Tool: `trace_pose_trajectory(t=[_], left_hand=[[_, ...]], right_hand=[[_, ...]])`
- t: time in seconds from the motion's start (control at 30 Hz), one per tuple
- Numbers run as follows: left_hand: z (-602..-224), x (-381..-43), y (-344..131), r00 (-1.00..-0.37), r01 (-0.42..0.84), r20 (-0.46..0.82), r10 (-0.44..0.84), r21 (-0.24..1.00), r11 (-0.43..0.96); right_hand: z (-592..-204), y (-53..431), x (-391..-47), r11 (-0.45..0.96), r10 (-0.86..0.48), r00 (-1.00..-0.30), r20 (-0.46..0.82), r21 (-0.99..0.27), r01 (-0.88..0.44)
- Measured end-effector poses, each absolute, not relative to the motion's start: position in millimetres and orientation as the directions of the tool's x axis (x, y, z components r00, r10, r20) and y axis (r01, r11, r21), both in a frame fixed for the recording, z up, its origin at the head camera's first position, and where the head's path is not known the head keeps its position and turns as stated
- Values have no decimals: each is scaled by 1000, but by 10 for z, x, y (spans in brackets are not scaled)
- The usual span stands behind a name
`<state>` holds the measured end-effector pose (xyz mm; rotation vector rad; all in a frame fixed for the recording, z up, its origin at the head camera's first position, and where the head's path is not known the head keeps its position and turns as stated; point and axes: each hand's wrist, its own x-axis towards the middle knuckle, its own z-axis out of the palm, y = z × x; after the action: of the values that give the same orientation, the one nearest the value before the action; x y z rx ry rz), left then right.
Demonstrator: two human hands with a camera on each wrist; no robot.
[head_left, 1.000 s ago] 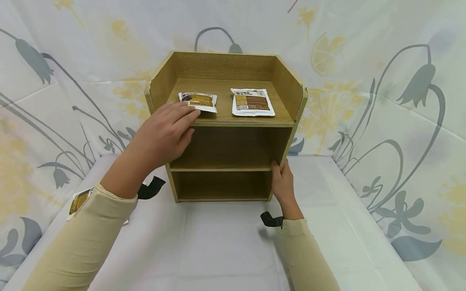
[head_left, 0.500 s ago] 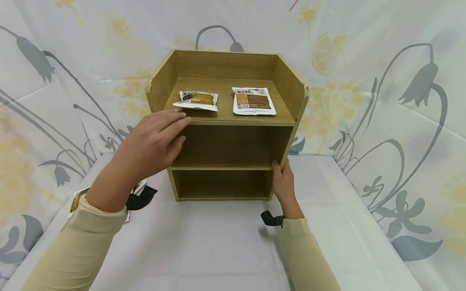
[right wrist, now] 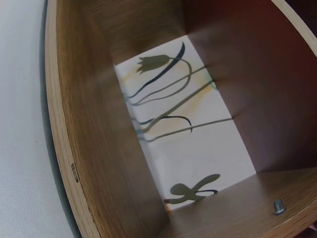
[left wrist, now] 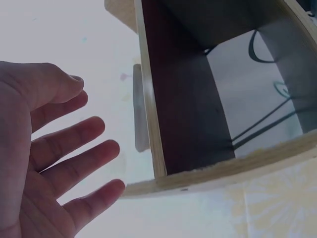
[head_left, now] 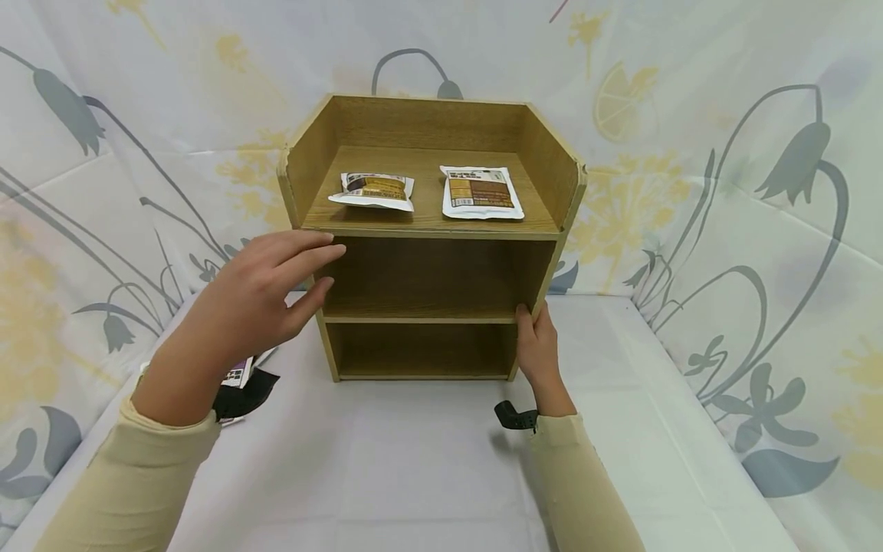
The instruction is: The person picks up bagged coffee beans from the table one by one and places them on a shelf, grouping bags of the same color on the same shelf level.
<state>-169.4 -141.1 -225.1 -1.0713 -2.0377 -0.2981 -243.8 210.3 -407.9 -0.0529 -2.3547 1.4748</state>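
A small wooden shelf unit (head_left: 428,234) with a walled top and two lower compartments stands upright on the white cloth. On its top board lie two white-edged food pouches: a plump yellow-brown one (head_left: 375,191) at left and a flatter brown one (head_left: 481,192) at right. My left hand (head_left: 257,295) is by the unit's left front edge, fingers spread and holding nothing; the left wrist view shows its palm (left wrist: 44,163) beside the wood. My right hand (head_left: 536,349) grips the right side panel, thumb on its front edge. The right wrist view shows a compartment interior (right wrist: 99,114), with that hand hidden.
More packets (head_left: 237,373) lie on the cloth at left, mostly covered by my left wrist. A flower-printed sheet (head_left: 690,192) hangs behind and at both sides. A small metal peg (right wrist: 279,207) sticks out of the wood inside the compartment.
My left hand has drawn away from the yellow-brown pouch, moving down and left, with its fingers spreading. The pouch stays on the top board. My right hand keeps its grip.
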Motion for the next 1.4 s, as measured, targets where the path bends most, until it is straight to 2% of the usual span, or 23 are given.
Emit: trace_pose_trajectory(t=[0.73,0.97,1.23,1.4], left_hand=[[-2509,-1580,-1730,-397,738,753,525,-78,670],[-2595,-1573,-1830,-469,705,724,506,-39,708],[-2701,-1589,-1917,-514,678,705,489,-15,735],[-2782,-1611,-1980,-585,639,669,459,31,769]], right_hand=[[-4073,2091,-2432,437,215,-933,289,-883,-173],[-4075,2087,-2425,430,215,-936,279,-887,-166],[-4088,2091,-2437,440,219,-933,286,-882,-167],[-4088,2095,-2438,437,219,-931,292,-882,-174]])
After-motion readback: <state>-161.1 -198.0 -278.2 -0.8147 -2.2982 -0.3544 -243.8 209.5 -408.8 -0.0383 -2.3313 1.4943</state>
